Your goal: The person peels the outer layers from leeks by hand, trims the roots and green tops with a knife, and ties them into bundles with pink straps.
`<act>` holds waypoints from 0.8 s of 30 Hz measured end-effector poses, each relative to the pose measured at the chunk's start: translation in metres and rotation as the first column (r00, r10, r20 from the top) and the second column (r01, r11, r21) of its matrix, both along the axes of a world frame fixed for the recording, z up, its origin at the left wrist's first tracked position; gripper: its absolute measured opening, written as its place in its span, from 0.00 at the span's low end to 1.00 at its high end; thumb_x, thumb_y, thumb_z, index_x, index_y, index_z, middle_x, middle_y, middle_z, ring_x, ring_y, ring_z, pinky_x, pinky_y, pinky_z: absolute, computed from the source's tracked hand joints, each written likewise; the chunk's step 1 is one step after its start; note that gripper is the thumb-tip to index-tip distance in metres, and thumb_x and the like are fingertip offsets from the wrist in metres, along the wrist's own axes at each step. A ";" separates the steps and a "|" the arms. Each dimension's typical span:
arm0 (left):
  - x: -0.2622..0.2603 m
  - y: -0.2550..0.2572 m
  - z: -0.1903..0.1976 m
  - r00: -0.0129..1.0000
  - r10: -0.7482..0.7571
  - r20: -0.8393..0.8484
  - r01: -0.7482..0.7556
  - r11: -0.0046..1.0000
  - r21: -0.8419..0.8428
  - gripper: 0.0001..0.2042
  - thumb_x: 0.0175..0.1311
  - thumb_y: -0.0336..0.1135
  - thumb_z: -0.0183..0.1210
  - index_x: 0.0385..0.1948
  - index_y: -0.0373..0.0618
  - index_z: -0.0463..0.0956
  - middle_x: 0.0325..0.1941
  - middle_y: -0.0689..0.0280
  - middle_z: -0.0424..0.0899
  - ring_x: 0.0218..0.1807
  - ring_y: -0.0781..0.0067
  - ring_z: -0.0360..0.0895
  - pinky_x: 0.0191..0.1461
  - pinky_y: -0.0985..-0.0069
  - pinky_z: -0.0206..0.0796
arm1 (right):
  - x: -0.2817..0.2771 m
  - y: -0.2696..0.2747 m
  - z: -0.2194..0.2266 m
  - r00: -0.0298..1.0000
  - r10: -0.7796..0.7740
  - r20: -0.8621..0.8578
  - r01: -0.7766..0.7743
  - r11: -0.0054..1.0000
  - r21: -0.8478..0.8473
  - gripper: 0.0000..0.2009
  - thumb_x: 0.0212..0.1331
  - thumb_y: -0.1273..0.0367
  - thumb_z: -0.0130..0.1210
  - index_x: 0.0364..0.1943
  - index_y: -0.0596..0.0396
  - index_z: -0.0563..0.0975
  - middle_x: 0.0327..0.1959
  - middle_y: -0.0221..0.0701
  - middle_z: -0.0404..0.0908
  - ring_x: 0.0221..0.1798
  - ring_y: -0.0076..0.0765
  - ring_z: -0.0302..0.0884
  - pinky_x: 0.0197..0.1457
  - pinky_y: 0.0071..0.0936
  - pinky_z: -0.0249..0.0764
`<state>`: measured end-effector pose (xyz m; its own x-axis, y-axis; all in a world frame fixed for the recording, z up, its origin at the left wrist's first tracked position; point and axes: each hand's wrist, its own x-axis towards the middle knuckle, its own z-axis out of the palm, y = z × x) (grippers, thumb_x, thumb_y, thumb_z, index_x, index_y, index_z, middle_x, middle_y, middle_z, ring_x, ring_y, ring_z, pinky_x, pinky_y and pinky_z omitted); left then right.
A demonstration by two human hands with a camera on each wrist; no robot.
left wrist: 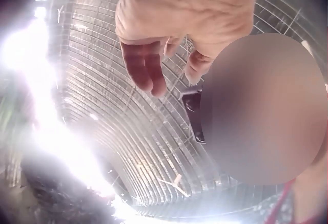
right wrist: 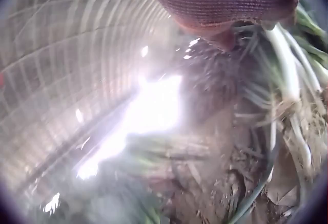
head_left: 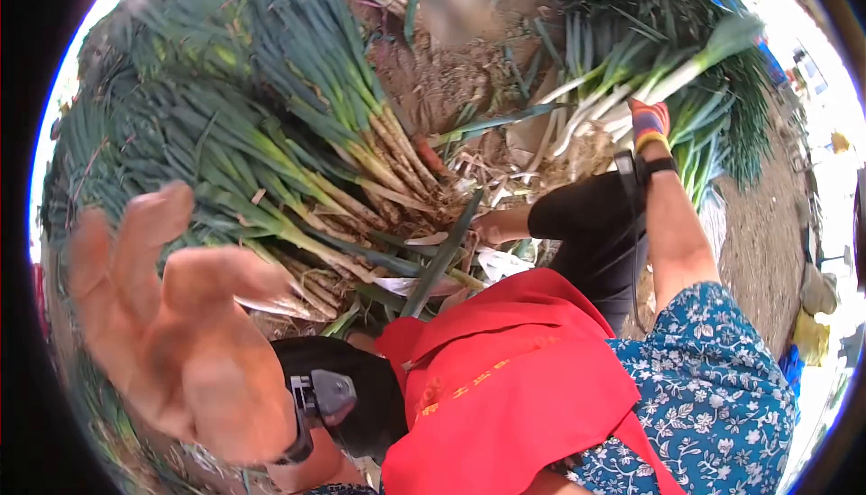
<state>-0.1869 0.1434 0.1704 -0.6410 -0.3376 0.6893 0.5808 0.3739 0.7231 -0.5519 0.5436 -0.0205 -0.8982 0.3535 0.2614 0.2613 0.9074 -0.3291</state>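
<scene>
Soil bed [head_left: 451, 80]: gloved right hand [head_left: 649, 123] grips smooth leeks [head_left: 622, 89].

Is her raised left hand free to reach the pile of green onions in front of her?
Probably yes: the left hand is open, holds nothing, and nothing lies between it and the green onions.

Two hands in view: left hand [head_left: 171, 314], bare, raised with fingers [head_left: 149, 224] spread; right hand [head_left: 649, 122], in one knit glove.
Leek heaps: two, unpeeled heap [head_left: 271, 134] at left and cleaned white-stalked heap [head_left: 631, 89] under right hand. Stalks too many and too overlapped to count.
One loose leaf [head_left: 442, 256] lying across ground.
One red apron [head_left: 514, 387].
Wrist cameras: two, one per wrist.
</scene>
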 end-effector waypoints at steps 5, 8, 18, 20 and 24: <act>-0.004 0.004 0.005 1.000 -0.005 0.008 0.006 0.988 -0.157 0.28 0.61 0.42 0.51 0.58 0.34 0.53 0.55 0.51 0.64 0.33 0.72 0.72 0.32 0.78 0.66 | 0.030 -0.118 -0.077 0.715 0.681 -0.158 -0.688 0.726 0.012 0.20 0.44 0.59 0.60 0.41 0.55 0.75 0.36 0.40 0.79 0.40 0.46 0.76 0.44 0.33 0.72; -0.004 0.006 0.012 0.995 -0.091 0.047 0.099 0.973 -0.208 0.26 0.61 0.41 0.51 0.56 0.36 0.55 0.53 0.52 0.65 0.33 0.72 0.72 0.33 0.78 0.65 | 0.089 -0.205 -0.110 0.390 0.921 -0.014 -0.895 0.376 -0.242 0.19 0.44 0.60 0.59 0.41 0.54 0.75 0.33 0.42 0.79 0.37 0.48 0.76 0.40 0.35 0.71; 0.021 -0.052 0.031 0.980 -0.157 0.122 0.179 0.964 -0.198 0.17 0.60 0.36 0.49 0.50 0.41 0.63 0.44 0.58 0.69 0.32 0.74 0.71 0.33 0.79 0.63 | 0.120 -0.274 -0.151 0.095 0.832 0.547 -0.825 0.374 -0.425 0.24 0.44 0.58 0.56 0.48 0.52 0.73 0.41 0.44 0.77 0.46 0.48 0.74 0.52 0.38 0.67; 0.032 -0.066 0.035 0.987 -0.085 0.133 0.111 0.973 -0.200 0.16 0.60 0.35 0.49 0.49 0.42 0.65 0.42 0.59 0.70 0.32 0.75 0.71 0.34 0.79 0.63 | 0.109 -0.270 -0.198 0.228 0.843 0.487 -0.888 0.385 -0.251 0.25 0.43 0.58 0.56 0.48 0.52 0.72 0.40 0.45 0.77 0.46 0.48 0.74 0.51 0.38 0.68; 0.049 -0.089 0.043 0.984 0.060 0.168 -0.031 0.985 -0.172 0.14 0.60 0.33 0.48 0.47 0.44 0.68 0.38 0.62 0.72 0.32 0.76 0.71 0.34 0.79 0.62 | 0.117 -0.294 -0.219 0.257 0.753 0.605 -0.870 0.453 -0.195 0.24 0.52 0.56 0.49 0.44 0.64 0.69 0.39 0.46 0.76 0.46 0.46 0.73 0.44 0.35 0.71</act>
<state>-0.1377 0.0545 0.2136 -0.7413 -0.2579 0.6197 0.4331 0.5216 0.7351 -0.4351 0.2493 -0.2397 -0.6483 -0.6411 -0.4108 -0.5836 0.7649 -0.2727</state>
